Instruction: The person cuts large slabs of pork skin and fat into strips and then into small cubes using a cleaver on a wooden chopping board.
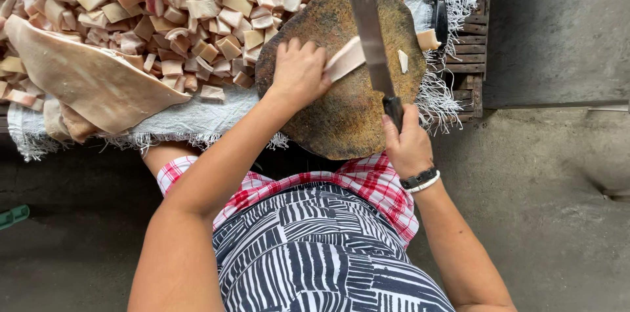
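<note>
From the head camera, the left hand [298, 70] presses down on a pale strip of meat [346, 58] on the round chopping block [341, 122]. The right hand [408, 145] is closed round the cleaver [371, 36], whose blade meets the strip just beside the left fingers. Cut cubes [164, 3] are heaped beyond the left hand.

Our left hand [298, 72] lies palm down, fingers curled and pressing at the tips, the bare forearm running back and down toward our body. Our right hand [408, 145] is closed in a fist grip, knuckles up, a dark band and a white band around its wrist, elbow bent outward.
</note>
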